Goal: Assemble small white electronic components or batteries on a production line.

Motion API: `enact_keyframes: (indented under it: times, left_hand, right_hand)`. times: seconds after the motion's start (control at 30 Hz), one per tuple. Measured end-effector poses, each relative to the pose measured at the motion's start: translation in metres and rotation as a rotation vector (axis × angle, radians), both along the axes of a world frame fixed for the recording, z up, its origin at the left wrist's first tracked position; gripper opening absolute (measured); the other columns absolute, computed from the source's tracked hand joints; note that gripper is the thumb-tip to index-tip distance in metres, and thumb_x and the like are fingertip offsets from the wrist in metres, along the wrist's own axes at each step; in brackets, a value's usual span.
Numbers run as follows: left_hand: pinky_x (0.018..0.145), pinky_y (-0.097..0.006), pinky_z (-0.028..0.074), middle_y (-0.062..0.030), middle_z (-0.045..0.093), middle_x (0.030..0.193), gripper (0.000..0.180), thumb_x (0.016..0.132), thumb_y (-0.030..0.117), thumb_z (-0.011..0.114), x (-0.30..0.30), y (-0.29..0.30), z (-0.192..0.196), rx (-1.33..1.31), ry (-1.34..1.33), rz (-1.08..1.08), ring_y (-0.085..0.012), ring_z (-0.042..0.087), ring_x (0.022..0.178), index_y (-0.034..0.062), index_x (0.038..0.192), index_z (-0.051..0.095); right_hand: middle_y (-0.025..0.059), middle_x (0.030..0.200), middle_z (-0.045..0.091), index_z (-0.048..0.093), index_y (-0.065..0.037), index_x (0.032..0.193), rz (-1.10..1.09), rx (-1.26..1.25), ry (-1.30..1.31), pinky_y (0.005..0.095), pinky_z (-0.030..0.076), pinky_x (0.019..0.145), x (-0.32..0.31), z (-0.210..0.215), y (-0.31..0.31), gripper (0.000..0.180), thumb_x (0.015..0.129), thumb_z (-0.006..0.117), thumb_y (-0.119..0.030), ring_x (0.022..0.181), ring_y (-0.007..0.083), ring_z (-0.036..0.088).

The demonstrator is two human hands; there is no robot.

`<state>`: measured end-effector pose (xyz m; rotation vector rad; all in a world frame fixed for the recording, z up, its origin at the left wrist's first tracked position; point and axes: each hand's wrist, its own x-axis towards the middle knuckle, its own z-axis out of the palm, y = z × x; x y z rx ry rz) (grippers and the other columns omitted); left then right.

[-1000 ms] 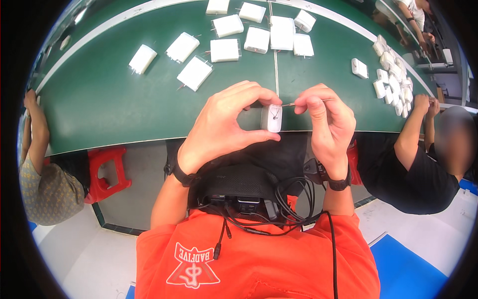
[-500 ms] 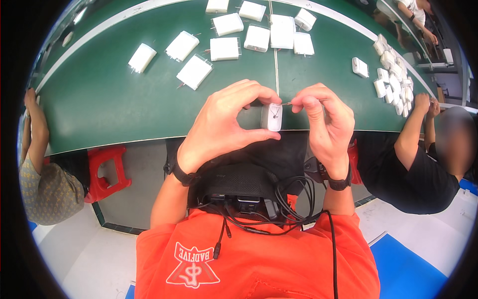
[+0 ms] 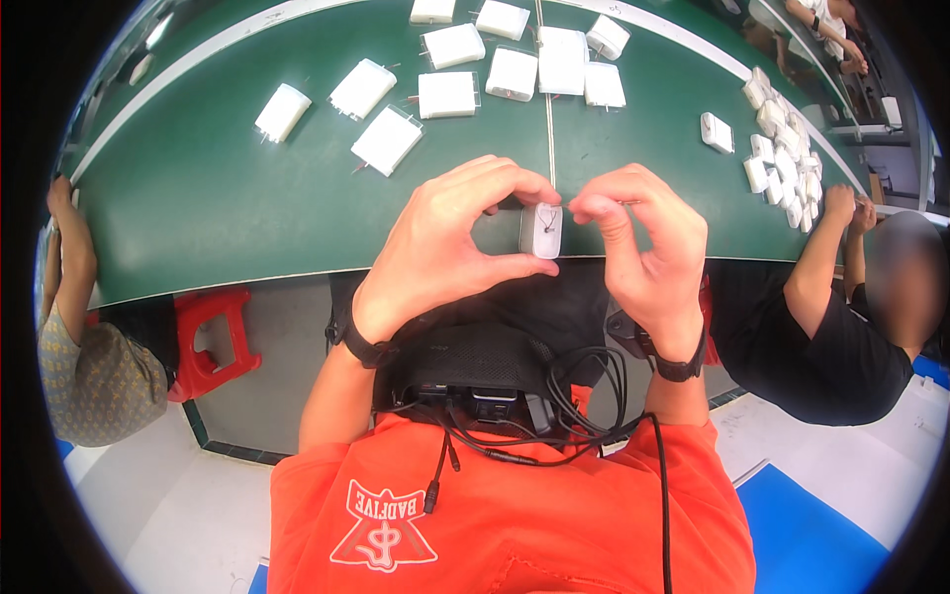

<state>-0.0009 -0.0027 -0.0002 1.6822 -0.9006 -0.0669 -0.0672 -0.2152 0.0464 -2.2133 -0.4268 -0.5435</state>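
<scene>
At the near edge of the desk (image 3: 247, 218), I see the left hand (image 3: 435, 228) pinching a white case (image 3: 542, 242), apparently unfinished, wires (image 3: 548, 225) showing, the right hand (image 3: 655, 230) pinching what may be a thin tool (image 3: 565, 206).

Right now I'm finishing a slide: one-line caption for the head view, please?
Left hand grips a white block; right hand pinches a thin tool beside it, at a green table.

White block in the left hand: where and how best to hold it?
Probably by the short ends of the white block, from the left, as the left hand does: its face with the dark wire points up, open to the right hand.
</scene>
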Motion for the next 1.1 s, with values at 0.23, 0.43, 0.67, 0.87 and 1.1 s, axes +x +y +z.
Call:
enact_keyframes:
  times: [0.23,0.43,0.67,0.87,1.1]
  left_hand:
    - [0.078,-0.033,0.054,-0.0053,0.075,0.102,0.055,0.067,0.014,0.102,-0.002,0.003,0.003,0.038,0.019,0.022,-0.021,0.066,0.088,0.0046,0.114,0.075]
    - [0.082,-0.032,0.055,-0.0035,0.074,0.102,0.058,0.067,0.014,0.104,-0.006,0.003,0.002,-0.005,0.099,0.068,-0.0184,0.065,0.087,0.004,0.114,0.071]
    - [0.084,-0.033,0.057,-0.0058,0.08,0.113,0.054,0.07,0.015,0.103,-0.003,0.004,0.001,0.02,0.035,0.006,-0.0203,0.071,0.093,0.0045,0.11,0.07]
    - [0.082,-0.033,0.057,-0.0057,0.079,0.111,0.053,0.071,0.016,0.103,-0.003,0.001,0.002,-0.008,0.015,0.03,-0.0218,0.073,0.095,0.0049,0.114,0.075]
    - [0.081,-0.033,0.057,-0.006,0.079,0.11,0.053,0.071,0.015,0.102,-0.003,0.001,0.003,0.017,0.005,0.032,-0.0218,0.072,0.094,0.0051,0.117,0.076]
  right_hand:
    - [0.0114,0.084,0.073,0.073,0.0,0.093,0.023,-0.201,-0.022,0.0396,0.055,0.065,0.016,0.018,0.017,0.006,0.098,0.073,-0.004,0.073,0.0345,0.068]
    - [0.0102,0.073,0.072,0.071,0.004,0.092,-0.114,0.135,0.22,0.032,0.053,0.061,0.025,0.011,0.018,0.018,0.105,0.067,-0.006,0.064,0.0183,0.07]
    - [0.0091,0.083,0.072,0.07,0.003,0.096,-0.04,0.268,0.027,0.0307,0.054,0.067,-0.001,-0.005,0.003,0.013,0.107,0.066,-0.003,0.071,0.0173,0.069]
    - [0.0101,0.086,0.073,0.071,0.003,0.097,0.041,0.291,0.068,0.0311,0.056,0.07,0.0,-0.013,0.0,0.013,0.108,0.067,-0.004,0.075,0.0182,0.07]
    - [0.0109,0.085,0.073,0.072,0.003,0.097,-0.004,0.216,0.02,0.0334,0.055,0.07,0.001,-0.015,-0.001,0.009,0.104,0.071,-0.002,0.075,0.0226,0.07]
